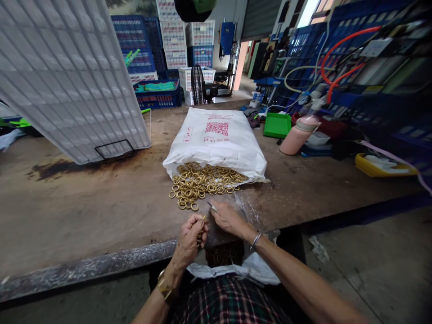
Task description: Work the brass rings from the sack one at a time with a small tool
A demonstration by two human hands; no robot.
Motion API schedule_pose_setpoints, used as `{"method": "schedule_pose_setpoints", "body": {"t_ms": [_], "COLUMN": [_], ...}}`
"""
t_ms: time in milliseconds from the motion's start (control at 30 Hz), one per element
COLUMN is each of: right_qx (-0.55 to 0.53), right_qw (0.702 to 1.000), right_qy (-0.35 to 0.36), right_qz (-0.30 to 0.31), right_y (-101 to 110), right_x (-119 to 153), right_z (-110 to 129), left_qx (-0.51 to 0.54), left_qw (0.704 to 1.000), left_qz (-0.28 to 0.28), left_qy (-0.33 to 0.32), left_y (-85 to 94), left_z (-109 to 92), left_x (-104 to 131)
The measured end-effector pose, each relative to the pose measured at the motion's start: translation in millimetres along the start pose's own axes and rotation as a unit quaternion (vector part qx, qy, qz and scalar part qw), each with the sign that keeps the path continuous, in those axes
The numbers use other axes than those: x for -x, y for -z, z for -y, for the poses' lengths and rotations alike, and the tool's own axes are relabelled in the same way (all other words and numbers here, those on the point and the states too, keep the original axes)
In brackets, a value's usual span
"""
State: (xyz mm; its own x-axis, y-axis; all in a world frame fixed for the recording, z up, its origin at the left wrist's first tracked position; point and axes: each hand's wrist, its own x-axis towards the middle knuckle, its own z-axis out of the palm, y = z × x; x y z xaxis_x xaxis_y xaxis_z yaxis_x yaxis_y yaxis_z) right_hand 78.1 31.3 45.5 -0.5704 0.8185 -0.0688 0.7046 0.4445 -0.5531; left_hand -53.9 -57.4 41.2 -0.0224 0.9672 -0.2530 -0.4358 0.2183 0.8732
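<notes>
- A white bag lay beyond the left hand.
- Gold rings spread crosswise just ahead of that hand, the nearer.
- The right hand pinched a pointed tool.
- The left hand pinched seemingly one ring.

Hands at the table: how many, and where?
2. The left hand is at the near edge of the table, pinching a small yellowish piece; the right hand is beside it, holding a small pointed tool. No others visible.

Dim light, glare upper right, smeared edges
</notes>
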Motion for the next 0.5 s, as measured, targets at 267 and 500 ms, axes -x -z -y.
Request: {"method": "schedule_pose_setpoints", "body": {"t_ms": [267, 500], "right_qx": [-0.433, -0.502], "right_qw": [0.886, 0.85], "right_qy": [-0.096, -0.115], "right_qz": [0.132, 0.108], "right_y": [-5.6, -7.8], "right_x": [4.8, 5.2], "right_z": [21.6, 20.7], "left_qx": [0.076, 0.085], "left_qw": [0.997, 0.996], "left_qz": [0.002, -0.007], "left_qy": [-0.006, 0.017], "left_y": [0.8, 1.3], "left_z": [-7.0, -7.6], "left_x": [0.3, 0.4]}}
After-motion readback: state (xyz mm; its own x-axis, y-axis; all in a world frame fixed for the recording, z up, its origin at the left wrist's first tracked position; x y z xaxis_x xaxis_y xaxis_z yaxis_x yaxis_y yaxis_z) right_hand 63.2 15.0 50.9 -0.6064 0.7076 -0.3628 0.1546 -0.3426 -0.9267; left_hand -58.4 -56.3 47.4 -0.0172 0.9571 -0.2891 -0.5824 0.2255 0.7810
